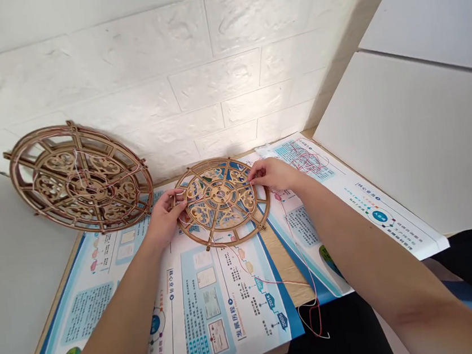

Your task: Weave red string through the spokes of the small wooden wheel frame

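Observation:
A round openwork wooden wheel (219,228), cut with scrolls and spokes, is tilted above the printed sheets in the middle. My left hand (165,218) grips its left rim between thumb and fingers. At the upper right of the wheel, my right hand (270,174) has thumb and forefinger pinched on a thin white wire at the rim. Red and white wires (292,280) run from the wheel down past the table edge, ending in loose tips. Other strands cross the wheel's face and hub.
Several similar wooden wheels (82,180), strung with wire, lean against the white brick wall (130,69) at left. Blue-and-white printed posters (221,349) cover the wooden tabletop (287,259). Tangled red wire (308,160) lies at the back right. White panels stand on both sides.

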The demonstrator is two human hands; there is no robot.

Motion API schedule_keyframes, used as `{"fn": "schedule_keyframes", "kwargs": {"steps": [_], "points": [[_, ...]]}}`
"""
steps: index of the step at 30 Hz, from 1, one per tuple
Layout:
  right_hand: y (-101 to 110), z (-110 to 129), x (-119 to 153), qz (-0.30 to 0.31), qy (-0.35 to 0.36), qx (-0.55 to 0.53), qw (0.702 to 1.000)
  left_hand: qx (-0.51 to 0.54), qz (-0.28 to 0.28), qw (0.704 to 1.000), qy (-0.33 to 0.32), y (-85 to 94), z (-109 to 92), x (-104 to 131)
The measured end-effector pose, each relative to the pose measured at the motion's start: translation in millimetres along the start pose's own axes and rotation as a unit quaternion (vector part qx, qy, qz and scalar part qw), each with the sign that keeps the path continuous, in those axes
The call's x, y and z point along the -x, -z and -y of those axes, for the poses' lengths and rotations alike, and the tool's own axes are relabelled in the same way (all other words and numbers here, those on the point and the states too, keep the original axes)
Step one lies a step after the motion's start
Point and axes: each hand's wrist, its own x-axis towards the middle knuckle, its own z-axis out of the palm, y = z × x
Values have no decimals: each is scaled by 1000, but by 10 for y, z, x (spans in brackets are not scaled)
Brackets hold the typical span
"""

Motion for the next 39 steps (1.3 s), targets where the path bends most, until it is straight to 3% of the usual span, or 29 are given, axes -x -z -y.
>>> {"fn": "schedule_keyframes", "kwargs": {"steps": [5,8,11,18,23,28,32,36,39], "points": [[43,111,48,-37,25,-21,999,-7,-4,1000,0,5,4,-4],[120,163,87,-102,33,-49,993,-11,-5,1000,-1,8,5,-6],[197,216,143,-130,18,3,991,-8,0,1000,5,13,4,-8],[307,289,235,-16,-30,118,992,-3,6,1000,-1,35,13,-1],[439,312,301,15,-86,148,985,-7,12,1000,-6,52,29,-10],[514,352,401,182,-180,156,954,-15,15,1000,-10,62,52,-28],[430,364,412,227,-254,154,927,-14,19,1000,-13,76,74,-36],[349,344,395,271,-237,141,922,-3,19,1000,-10,70,55,-20],[332,324,385,258,-207,121,936,-2,22,1000,-11,56,28,-3]]}}
